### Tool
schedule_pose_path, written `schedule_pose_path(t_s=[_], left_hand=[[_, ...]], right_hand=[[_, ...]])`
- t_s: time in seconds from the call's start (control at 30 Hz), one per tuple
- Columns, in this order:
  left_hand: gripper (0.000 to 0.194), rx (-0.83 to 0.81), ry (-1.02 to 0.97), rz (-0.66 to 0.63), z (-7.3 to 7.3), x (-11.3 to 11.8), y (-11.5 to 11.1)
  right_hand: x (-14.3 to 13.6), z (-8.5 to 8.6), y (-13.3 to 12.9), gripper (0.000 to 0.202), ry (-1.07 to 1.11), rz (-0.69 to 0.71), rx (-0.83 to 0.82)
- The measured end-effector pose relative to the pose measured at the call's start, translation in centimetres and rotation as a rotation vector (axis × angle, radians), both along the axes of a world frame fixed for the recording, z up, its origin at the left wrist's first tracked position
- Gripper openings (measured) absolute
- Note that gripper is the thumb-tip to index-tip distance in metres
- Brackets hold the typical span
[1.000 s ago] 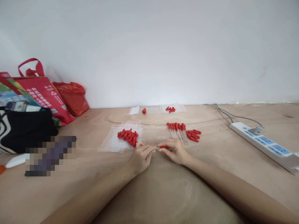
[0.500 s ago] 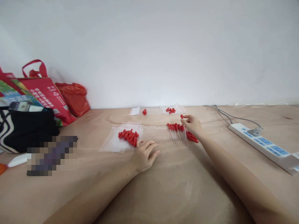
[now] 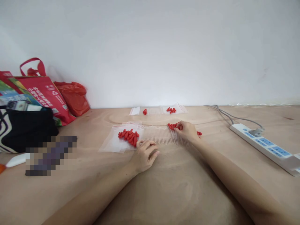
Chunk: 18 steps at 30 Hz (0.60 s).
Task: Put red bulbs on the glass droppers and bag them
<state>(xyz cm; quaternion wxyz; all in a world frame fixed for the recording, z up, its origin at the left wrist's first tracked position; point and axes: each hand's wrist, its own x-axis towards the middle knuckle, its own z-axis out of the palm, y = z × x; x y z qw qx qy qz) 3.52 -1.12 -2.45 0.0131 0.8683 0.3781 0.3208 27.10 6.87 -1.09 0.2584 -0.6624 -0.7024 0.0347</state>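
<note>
My left hand point(image 3: 145, 156) rests on the table beside a pile of small red pieces point(image 3: 128, 135), its fingers bent and apart, holding nothing. The pile lies on clear zip bags point(image 3: 110, 143). A row of thin clear sticks point(image 3: 157, 135) stretches from the bags toward my right hand point(image 3: 187, 131). That hand is closed at the right end of the row, over more red pieces point(image 3: 171, 126); what its fingertips pinch is too hidden to make out. One red piece point(image 3: 199, 133) shows just beyond the wrist.
Farther back lie a bag with red pieces point(image 3: 179, 108), thin sticks point(image 3: 154, 111) and a white packet point(image 3: 135, 111). A power strip point(image 3: 260, 142) with a cable is at right. Red bags point(image 3: 73, 97) and a black bag point(image 3: 30, 128) stand at left.
My right hand has moved down and left from above the row, where it held up a red piece, and now covers the row's right end. My left hand has hardly moved.
</note>
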Motion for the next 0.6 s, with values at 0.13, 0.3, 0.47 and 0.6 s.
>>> schedule_pose_path(t_s=[0.13,0.3,0.47,0.6], left_hand=[[0.011,-0.009,0.003,0.012,0.2,0.0,0.0],[0.011,0.019,0.014,0.094,0.2,0.0,0.0],[0.009,0.090,0.006,0.267,0.2,-0.6,0.5],[0.011,0.128,0.034,0.404,0.5,-1.5,1.1]], right_hand=[[-0.7,0.3,-0.7,0.009,-0.073,0.050,-0.062],[-0.8,0.5,-1.0,0.016,-0.168,0.010,-0.129],[-1.5,1.0,-1.6,0.021,-0.263,-0.024,-0.173],[-2.4,1.2,-2.0,0.027,-0.307,-0.050,-0.237]])
